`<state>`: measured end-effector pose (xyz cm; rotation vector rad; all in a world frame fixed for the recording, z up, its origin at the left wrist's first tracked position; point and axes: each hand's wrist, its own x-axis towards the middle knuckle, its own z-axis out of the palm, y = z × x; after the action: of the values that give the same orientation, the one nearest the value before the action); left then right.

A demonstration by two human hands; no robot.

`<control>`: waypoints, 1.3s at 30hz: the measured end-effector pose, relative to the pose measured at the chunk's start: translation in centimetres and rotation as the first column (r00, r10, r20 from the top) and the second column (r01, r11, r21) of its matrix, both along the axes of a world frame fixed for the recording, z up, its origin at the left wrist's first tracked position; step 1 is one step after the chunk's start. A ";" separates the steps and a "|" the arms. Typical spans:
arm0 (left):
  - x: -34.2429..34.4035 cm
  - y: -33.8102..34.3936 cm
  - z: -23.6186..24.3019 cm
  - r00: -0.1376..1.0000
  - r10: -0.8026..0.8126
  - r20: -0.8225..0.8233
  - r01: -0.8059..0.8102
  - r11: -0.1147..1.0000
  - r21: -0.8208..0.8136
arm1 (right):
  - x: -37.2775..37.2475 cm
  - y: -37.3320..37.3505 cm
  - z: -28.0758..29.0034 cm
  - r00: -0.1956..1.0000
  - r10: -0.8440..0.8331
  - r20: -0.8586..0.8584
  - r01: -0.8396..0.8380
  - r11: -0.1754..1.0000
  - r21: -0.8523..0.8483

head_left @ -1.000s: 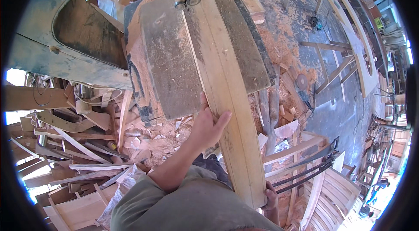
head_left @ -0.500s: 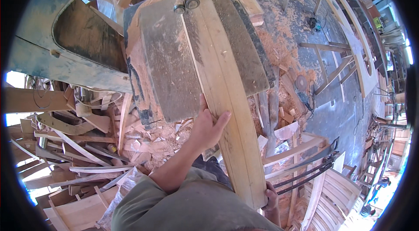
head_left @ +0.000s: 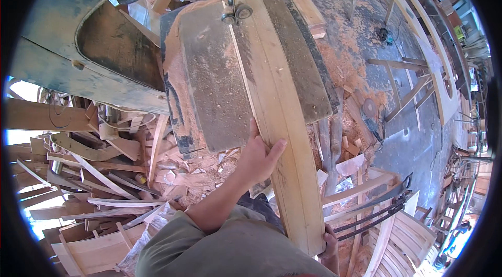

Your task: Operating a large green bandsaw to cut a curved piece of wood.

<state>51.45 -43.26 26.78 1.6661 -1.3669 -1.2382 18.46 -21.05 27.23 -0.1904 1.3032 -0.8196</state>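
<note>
A long, thick wooden board (head_left: 282,115) lies across the grey, dust-covered table (head_left: 212,83) of a bandsaw and sticks out over its near edge toward me. At its far part, the board passes beside the saw's round guide rollers (head_left: 236,13). My left hand (head_left: 257,161) grips the board's left edge just off the table, thumb on top and index finger stretched forward along the side. Low on the right, my right hand (head_left: 330,244) holds the board's near end at its right side; part of that hand is hidden behind the wood.
The saw's large bluish frame (head_left: 52,75) fills the upper left. Wood offcuts (head_left: 104,172) pile up at left. Sawdust covers the floor around the table. An angle grinder (head_left: 372,122) lies at right, near a wooden trestle (head_left: 402,94). Curved slatted wooden pieces (head_left: 400,235) stand lower right.
The whole view has shifted, so the scene sits slightly farther right and lower. Both hands keep their hold on the board; any movement of it along the saw table is too small to tell.
</note>
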 end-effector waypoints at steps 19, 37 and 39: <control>-0.1 -0.8 1.2 1.000 -0.016 -0.022 0.016 1.000 -0.020 | 0.0 -0.6 -0.1 1.000 0.029 -0.012 -0.029 0.999 -0.043; -0.3 -0.9 -0.2 0.991 0.097 -0.089 -0.095 0.995 0.029 | 0.3 -1.7 0.3 1.000 0.018 0.009 -0.017 1.000 -0.016; -0.2 -1.1 0.3 0.992 0.085 -0.098 -0.083 0.996 0.031 | 0.1 -1.7 0.1 1.000 0.023 0.005 -0.023 1.000 -0.014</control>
<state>51.21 -44.39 27.04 1.6409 -1.2136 -1.2779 18.60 -22.74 27.37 -0.2142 1.2888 -0.8099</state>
